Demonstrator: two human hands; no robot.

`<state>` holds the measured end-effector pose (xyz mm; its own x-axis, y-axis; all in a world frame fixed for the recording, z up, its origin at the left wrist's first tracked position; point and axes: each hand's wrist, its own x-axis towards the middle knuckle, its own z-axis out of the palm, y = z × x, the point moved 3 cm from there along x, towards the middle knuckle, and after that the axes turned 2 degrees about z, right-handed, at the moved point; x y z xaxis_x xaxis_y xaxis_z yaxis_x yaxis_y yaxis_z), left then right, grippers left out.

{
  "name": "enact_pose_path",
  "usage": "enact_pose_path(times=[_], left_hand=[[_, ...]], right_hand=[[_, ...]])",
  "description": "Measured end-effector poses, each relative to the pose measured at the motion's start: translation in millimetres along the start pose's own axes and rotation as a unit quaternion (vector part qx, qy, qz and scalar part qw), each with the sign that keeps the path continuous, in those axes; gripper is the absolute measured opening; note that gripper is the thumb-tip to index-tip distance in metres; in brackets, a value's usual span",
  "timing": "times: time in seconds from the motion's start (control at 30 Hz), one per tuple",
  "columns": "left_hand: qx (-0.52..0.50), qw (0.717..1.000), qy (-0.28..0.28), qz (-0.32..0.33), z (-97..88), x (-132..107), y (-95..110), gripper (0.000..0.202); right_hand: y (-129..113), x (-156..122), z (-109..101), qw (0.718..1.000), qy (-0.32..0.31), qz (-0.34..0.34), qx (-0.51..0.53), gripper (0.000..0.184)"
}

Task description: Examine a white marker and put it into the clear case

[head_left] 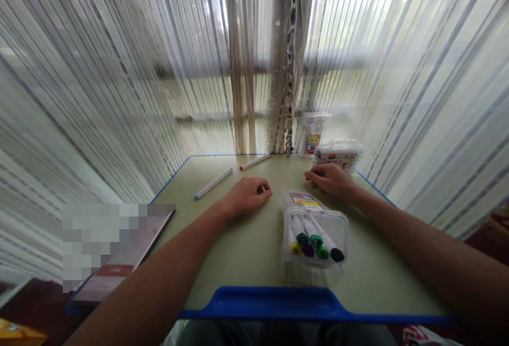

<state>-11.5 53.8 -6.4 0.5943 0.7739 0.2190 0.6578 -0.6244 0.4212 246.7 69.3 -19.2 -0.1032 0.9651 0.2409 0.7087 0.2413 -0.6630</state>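
Note:
My left hand (249,196) rests on the pale green table (238,250), fingers curled in toward the thumb, with nothing seen in them. Just beyond it lie two white markers: one with teal ends (213,183), the other with red ends (255,162). My right hand (331,180) is also curled, its fingertips down near the tabletop; no object shows in it. Between my forearms a clear plastic marker case (345,229) lies with its end facing me. Several white markers (314,229) with green, yellow, purple and black caps are inside.
Behind my right hand stand a clear case with a handle (340,150) and a tall clear package (314,136). A flat booklet or board (131,261), partly blurred out, is at the left edge. The table has a blue rim tray (274,301); string curtains (199,70) hang behind.

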Motion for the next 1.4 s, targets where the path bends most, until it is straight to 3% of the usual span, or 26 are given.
enact_pose_path(times=[0.23,0.43,0.63,0.8,1.03,1.2,1.4], left_hand=[[0.025,0.999,0.027,-0.010,-1.9,0,1,0.023],[0.084,0.984,0.113,-0.110,-10.2,0,-12,0.022],[0.159,0.959,0.150,-0.180,-25.7,-3,-19,0.029],[0.225,0.931,0.129,-0.259,-41.2,-11,-30,0.039],[0.262,0.902,0.071,-0.337,-52.4,-19,-45,0.037],[0.252,0.898,0.051,-0.358,-56.6,-22,-59,0.033],[0.236,0.907,0.063,-0.344,-59.8,-21,-65,0.031]], right_hand=[[-2,-1,-2,1.000,-0.008,0.003,-0.007,0.036],[-1,-3,-2,1.000,-0.014,0.012,0.000,0.036],[2,-1,0,1.000,-0.021,0.019,-0.006,0.036],[-1,-2,-2,0.999,-0.018,0.008,-0.029,0.036],[0,-1,-3,0.999,-0.015,-0.018,-0.026,0.041],[5,0,-1,1.000,-0.019,-0.005,-0.010,0.038],[3,1,-1,1.000,-0.016,-0.014,-0.014,0.033]])
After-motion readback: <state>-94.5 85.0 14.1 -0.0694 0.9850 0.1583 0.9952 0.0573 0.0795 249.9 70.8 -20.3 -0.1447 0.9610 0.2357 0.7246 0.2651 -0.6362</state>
